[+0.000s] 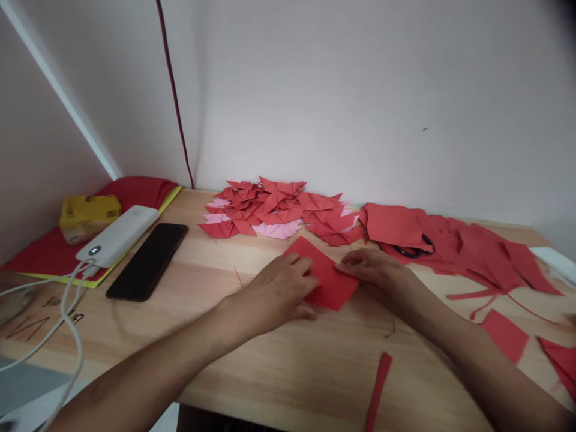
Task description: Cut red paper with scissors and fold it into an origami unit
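A square sheet of red paper [332, 273] lies at a slant between my hands, over the middle of the wooden table. My left hand [285, 288] has its fingers curled onto the sheet's left side, the thumb below. At the right corner, my right hand [375, 273] pinches the paper between thumb and fingers. Just behind the sheet is a heap of folded red and pink paper pieces [279, 210] with pointed tips. Scissors [416, 249] with dark handles lie partly hidden among red sheets [396, 225] to the right.
At left are a black phone [146, 261], a white power bank [119, 234] with cables, a yellow packet [90, 216] and stacked red and yellow paper [139, 189]. A red strip [378, 387] lies near the front edge; more red scraps [506, 336] are at right. A wall [360, 102] stands behind.
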Available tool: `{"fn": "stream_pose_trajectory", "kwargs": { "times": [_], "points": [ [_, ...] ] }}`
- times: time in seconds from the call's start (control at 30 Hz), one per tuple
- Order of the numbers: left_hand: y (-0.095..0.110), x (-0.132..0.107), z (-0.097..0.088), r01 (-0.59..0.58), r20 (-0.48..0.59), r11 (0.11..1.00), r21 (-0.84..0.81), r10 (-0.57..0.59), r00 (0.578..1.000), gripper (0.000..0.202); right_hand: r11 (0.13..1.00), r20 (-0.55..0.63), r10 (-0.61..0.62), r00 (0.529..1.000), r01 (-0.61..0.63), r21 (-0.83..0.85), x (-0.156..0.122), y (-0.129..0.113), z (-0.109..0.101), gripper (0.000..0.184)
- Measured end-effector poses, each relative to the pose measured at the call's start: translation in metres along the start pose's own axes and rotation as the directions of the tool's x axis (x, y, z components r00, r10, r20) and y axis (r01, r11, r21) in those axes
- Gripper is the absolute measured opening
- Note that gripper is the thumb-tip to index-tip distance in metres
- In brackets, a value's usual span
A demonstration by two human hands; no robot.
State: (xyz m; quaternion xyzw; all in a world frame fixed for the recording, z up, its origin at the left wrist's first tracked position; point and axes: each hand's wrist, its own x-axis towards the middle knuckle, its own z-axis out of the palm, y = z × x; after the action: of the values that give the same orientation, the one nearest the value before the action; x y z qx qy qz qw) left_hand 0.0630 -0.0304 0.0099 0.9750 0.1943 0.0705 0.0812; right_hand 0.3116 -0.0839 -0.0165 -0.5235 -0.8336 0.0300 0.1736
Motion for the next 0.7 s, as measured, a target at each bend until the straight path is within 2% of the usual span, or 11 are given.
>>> {"fn": "stream_pose_trajectory", "kwargs": {
  "times": [0.1,0.27,0.4,0.53,0.6,0.7],
  "points": [
    [-0.005,0.005,0.005,-0.018,-0.009,1.0,0.0,0.018,1.0,0.016,0.999,0.02,0.02,1.0,-0.019,-0.026,-0.003,0.001,-0.001,0.03],
    [-0.004,0.008,0.006,-0.038,-0.025,0.999,0.01,0.039,0.999,0.024,0.997,0.048,0.042,0.998,-0.038,-0.069,-0.006,-0.005,-0.011,0.029],
    [-0.001,0.01,0.008,0.048,-0.037,0.994,-0.094,-0.051,0.998,0.026,0.997,0.028,0.068,0.997,-0.067,-0.046,-0.005,-0.014,-0.017,0.016],
    [-0.003,0.011,0.015,0.136,-0.081,0.958,-0.252,-0.161,0.984,0.026,0.99,0.036,0.139,0.99,-0.139,0.003,-0.003,-0.015,-0.014,0.024],
    [-0.004,0.011,0.017,0.178,-0.076,0.946,-0.27,-0.205,0.976,0.026,0.986,0.02,0.168,0.986,-0.168,0.021,-0.003,-0.013,-0.009,0.023],
    [-0.001,0.011,0.018,0.259,-0.012,0.941,-0.217,-0.268,0.963,0.026,0.978,0.018,0.204,0.979,-0.205,0.033,-0.002,-0.011,-0.002,0.021]
  ]
}}
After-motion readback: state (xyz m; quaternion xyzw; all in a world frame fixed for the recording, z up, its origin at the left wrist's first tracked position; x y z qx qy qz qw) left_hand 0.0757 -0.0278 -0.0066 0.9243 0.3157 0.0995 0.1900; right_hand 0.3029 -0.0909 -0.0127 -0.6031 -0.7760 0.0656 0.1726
